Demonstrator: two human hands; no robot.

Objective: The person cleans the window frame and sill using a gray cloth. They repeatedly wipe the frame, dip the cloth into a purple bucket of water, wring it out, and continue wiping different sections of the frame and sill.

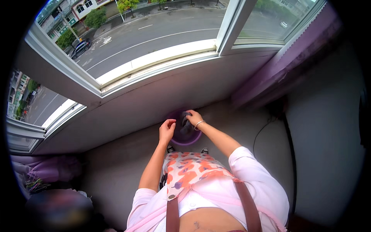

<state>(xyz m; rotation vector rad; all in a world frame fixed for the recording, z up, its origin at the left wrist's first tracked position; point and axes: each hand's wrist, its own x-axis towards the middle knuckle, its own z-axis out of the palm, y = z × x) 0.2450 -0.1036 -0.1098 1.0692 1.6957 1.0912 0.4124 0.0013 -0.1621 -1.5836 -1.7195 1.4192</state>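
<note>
My right hand (194, 118), with a bracelet at its wrist, is closed on a dark grey wet-looking cloth (186, 125) that hangs down into a purple plastic basin (185, 143). My left hand (167, 130) is at the basin's left rim, its fingers curled with the thumb near the forefinger. Nothing can be made out between them. The basin is on the floor against the wall, just in front of my shoes. Its inside is dark, and what lies at its bottom is hard to tell.
Above the basin runs a window sill (162, 65) with an open window over a street. Purple curtains hang at the right (261, 78) and left (58, 168). A thin cable (255, 139) lies on the floor at the right. A blurred object (59, 206) stands at the lower left.
</note>
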